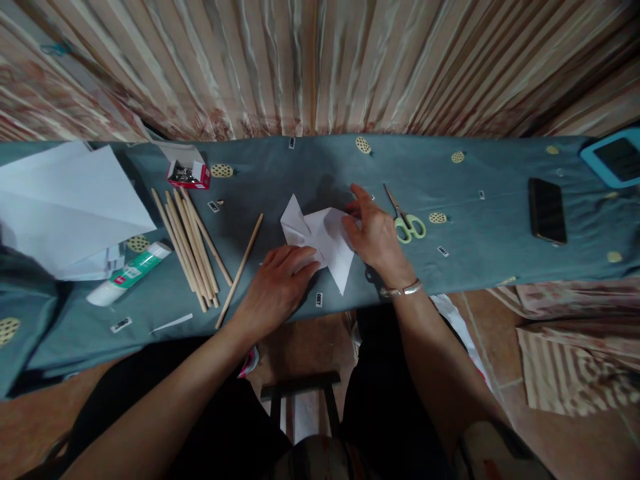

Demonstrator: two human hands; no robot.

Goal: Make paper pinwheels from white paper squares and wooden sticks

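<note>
A white paper pinwheel [331, 239] with folded, pointed blades lies on the cloth in front of me. My left hand [280, 280] rests on its lower left part, fingers stretched out flat over the paper. At the pinwheel's right side is my right hand [373, 233], its fingers apart and slightly bent, the thumb close to the paper's edge; whether it touches is hard to tell. Scissors [407, 223] with light green handles lie just right of that hand. One thin wooden stick [241, 267] lies left of my left hand.
Several wooden sticks [187, 247] lie to the left, near a glue stick [129, 273], a red box of small metal pieces [189, 175] and white paper sheets [65, 200]. A dark phone [547, 210] and a blue-framed device [616, 159] are at the right. A curtain [320, 67] hangs behind the table.
</note>
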